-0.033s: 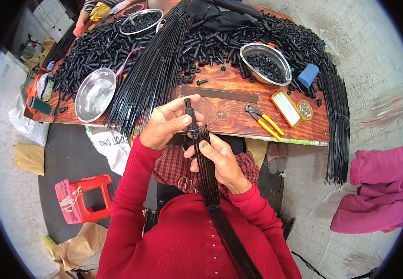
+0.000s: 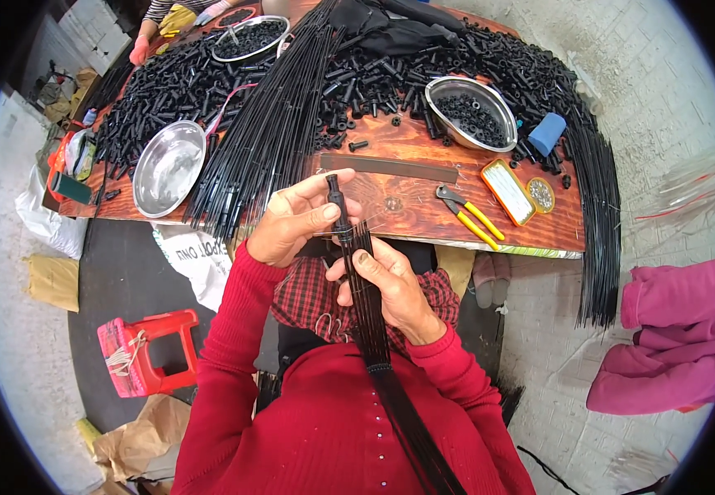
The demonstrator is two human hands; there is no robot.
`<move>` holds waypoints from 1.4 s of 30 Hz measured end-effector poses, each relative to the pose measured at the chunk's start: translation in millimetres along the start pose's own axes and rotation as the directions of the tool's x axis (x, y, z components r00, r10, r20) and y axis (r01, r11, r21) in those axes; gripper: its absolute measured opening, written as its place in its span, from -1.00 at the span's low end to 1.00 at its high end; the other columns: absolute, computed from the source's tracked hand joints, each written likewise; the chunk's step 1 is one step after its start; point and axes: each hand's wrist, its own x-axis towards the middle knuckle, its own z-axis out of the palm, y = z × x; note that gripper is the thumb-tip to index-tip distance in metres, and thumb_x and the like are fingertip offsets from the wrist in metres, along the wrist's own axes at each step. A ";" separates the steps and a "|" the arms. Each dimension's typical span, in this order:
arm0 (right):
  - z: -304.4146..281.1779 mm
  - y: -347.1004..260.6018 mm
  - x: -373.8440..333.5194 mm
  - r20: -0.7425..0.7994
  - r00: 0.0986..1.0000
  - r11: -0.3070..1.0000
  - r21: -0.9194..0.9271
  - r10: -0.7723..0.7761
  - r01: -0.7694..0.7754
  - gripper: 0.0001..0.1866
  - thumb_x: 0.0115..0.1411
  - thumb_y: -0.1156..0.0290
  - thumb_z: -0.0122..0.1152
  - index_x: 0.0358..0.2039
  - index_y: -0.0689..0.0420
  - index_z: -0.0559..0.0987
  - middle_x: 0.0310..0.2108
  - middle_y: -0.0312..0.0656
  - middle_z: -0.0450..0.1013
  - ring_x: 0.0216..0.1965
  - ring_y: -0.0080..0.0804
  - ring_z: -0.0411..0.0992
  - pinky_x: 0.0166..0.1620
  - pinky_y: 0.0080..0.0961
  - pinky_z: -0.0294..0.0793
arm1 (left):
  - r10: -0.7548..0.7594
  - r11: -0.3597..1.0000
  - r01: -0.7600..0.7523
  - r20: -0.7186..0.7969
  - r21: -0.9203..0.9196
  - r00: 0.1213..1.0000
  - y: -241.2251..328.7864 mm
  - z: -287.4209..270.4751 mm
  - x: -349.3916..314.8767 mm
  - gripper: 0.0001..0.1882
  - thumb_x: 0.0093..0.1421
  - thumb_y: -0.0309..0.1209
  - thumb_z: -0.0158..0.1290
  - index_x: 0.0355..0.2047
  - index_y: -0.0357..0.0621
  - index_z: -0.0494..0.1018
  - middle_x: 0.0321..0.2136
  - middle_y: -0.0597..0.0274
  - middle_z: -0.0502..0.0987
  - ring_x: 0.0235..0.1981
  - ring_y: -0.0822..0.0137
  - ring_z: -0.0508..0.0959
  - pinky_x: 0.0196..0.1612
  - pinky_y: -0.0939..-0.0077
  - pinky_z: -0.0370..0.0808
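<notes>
Between the thumb and fingers of my left hand (image 2: 296, 221) is a black tubular plastic fitting (image 2: 337, 196), held upright. Below it, a bundle of thin black rods (image 2: 366, 318) runs down across my chest toward the lower edge. My right hand (image 2: 395, 285) is closed around this bundle just under the fitting, thumb on top. The upper rod ends fan out beside the fitting; whether any sit inside it I cannot tell. Both hands are just in front of the table's near edge.
On the wooden table (image 2: 399, 194) lie yellow-handled pincers (image 2: 469, 219), a flat metal bar (image 2: 390, 167), a heap of black fittings (image 2: 176, 107), an empty metal bowl (image 2: 169, 169), a bowl of black rings (image 2: 473, 114) and more rods (image 2: 267, 124). A red stool (image 2: 159, 363) stands left. Another person's gloved hand (image 2: 139, 51) is far left.
</notes>
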 end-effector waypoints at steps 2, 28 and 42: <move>-1.6 1.0 -0.7 -0.001 1.000 1.000 -0.003 -0.002 0.002 -0.63 0.34 0.24 -0.03 0.01 0.25 0.35 -0.33 -0.11 0.50 -0.51 -0.49 0.49 -0.40 -0.62 0.53 | -0.037 0.998 0.036 -0.013 -0.045 0.999 1.7 1.4 -0.7 -0.40 0.21 -0.40 0.08 0.22 -0.27 0.17 -0.15 0.07 0.52 -0.12 0.35 0.52 -0.04 0.47 0.44; 2.8 0.1 -8.7 0.003 0.998 0.998 -0.008 -0.061 0.061 -0.62 0.32 0.21 0.01 -0.02 0.25 0.35 -0.32 -0.09 0.50 -0.51 -0.50 0.51 -0.41 -0.64 0.55 | 0.046 0.998 -0.046 -0.011 0.048 0.999 12.5 22.5 -15.2 -0.17 -0.01 -0.71 0.16 0.27 -0.29 0.06 -0.02 -0.06 0.46 0.02 0.22 0.47 0.10 0.34 0.42; -3.6 -2.5 -6.7 0.036 0.999 0.998 0.058 0.012 -0.014 -0.64 0.32 0.20 -0.01 -0.03 0.21 0.38 -0.27 -0.04 0.51 -0.49 -0.43 0.52 -0.44 -0.62 0.52 | -0.025 0.982 0.044 0.104 -0.182 0.994 -22.5 -6.7 -1.4 -0.25 0.00 -0.65 0.17 0.22 -0.27 0.14 -0.02 -0.09 0.45 0.00 0.18 0.50 0.09 0.32 0.43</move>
